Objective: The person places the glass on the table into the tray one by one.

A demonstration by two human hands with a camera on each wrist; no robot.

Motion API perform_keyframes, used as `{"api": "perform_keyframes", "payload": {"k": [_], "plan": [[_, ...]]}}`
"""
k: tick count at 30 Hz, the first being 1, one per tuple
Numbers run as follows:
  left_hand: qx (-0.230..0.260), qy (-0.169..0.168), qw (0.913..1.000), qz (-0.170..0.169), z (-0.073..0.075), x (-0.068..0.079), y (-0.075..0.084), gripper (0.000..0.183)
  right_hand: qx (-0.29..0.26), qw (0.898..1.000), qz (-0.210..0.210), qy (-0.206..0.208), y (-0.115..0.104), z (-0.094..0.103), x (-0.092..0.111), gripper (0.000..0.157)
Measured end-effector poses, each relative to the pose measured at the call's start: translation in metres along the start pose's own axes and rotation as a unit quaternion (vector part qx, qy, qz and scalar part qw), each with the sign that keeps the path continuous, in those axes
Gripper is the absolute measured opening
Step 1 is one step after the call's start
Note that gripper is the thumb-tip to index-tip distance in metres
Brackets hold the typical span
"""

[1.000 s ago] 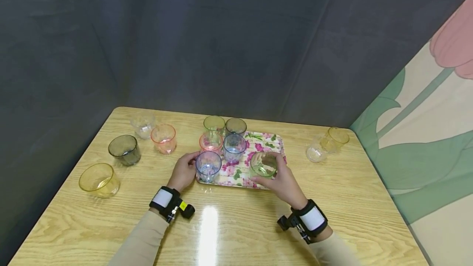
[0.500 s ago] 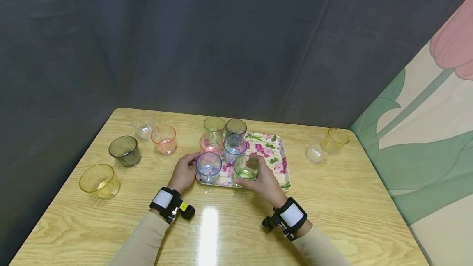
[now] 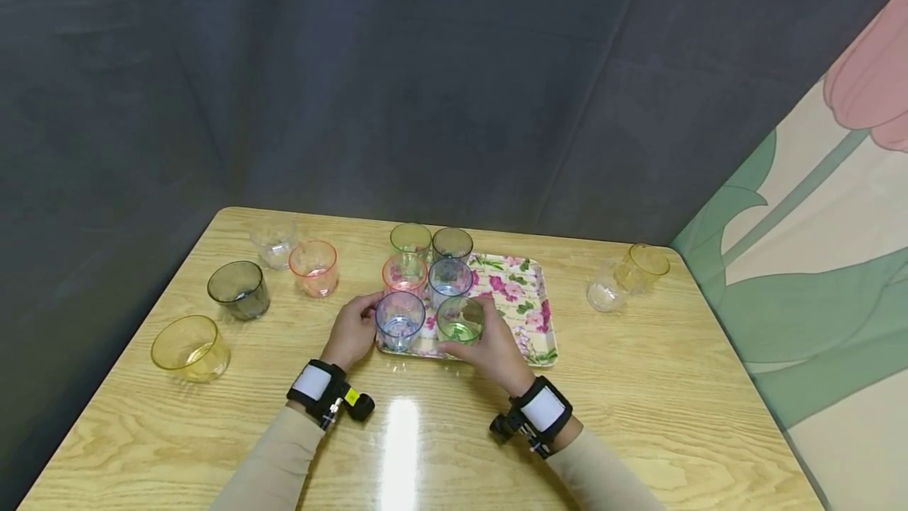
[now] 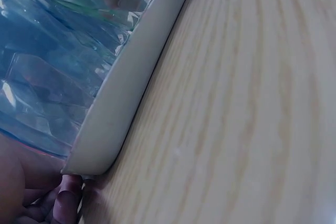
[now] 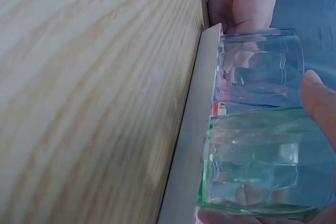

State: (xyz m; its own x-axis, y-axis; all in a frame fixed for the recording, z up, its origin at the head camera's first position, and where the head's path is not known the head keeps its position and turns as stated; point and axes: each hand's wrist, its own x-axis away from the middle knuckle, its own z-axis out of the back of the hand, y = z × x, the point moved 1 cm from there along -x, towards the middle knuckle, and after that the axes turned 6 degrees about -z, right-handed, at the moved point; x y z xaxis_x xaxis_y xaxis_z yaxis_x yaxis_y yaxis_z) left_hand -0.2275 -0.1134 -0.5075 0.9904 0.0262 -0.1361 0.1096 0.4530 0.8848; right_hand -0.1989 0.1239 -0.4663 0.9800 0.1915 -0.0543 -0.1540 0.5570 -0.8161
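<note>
In the head view, my right hand (image 3: 496, 345) holds a green glass (image 3: 459, 326) from its right side, at the front of a flowered tray (image 3: 528, 314). A blue glass (image 3: 400, 326) stands just left of it at the tray's front left corner. My left hand (image 3: 350, 331) grips the tray's left edge beside that glass. The left wrist view shows fingers (image 4: 68, 200) curled at the tray's corner, partly under the rim (image 4: 126, 82). Seen from the right wrist, the green glass (image 5: 257, 163) is upright on the tray, very close to the blue glass (image 5: 257, 72).
Behind on the tray stand a red glass (image 3: 405, 278), another blue glass (image 3: 450, 282), a green glass (image 3: 411, 239) and a grey glass (image 3: 452, 243). Several glasses, among them a yellow glass (image 3: 191, 353), stand at left. Another yellow glass (image 3: 645, 266) and a clear glass (image 3: 606, 292) are at right.
My right hand has carried the green glass leftward over the tray, bringing it from the tray's middle to beside the front blue glass. The left hand has stayed at the tray's edge.
</note>
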Motion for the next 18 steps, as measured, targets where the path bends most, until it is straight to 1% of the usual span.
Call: {"api": "perform_keyframes", "payload": {"k": [6,12,18], "plan": [[0.000,-0.003,1.0000,0.004,0.000,0.000,-0.001,0.040,0.002,1.000,-0.017,-0.002,-0.001,-0.005,-0.001,0.084],[-0.001,-0.003,1.0000,0.003,0.001,0.001,-0.001,0.041,0.002,1.000,-0.006,-0.004,-0.005,-0.010,-0.001,0.085],[-0.002,-0.002,1.0000,-0.004,0.002,0.001,0.001,0.041,-0.003,1.000,-0.016,-0.006,-0.009,-0.012,-0.001,0.084]]}}
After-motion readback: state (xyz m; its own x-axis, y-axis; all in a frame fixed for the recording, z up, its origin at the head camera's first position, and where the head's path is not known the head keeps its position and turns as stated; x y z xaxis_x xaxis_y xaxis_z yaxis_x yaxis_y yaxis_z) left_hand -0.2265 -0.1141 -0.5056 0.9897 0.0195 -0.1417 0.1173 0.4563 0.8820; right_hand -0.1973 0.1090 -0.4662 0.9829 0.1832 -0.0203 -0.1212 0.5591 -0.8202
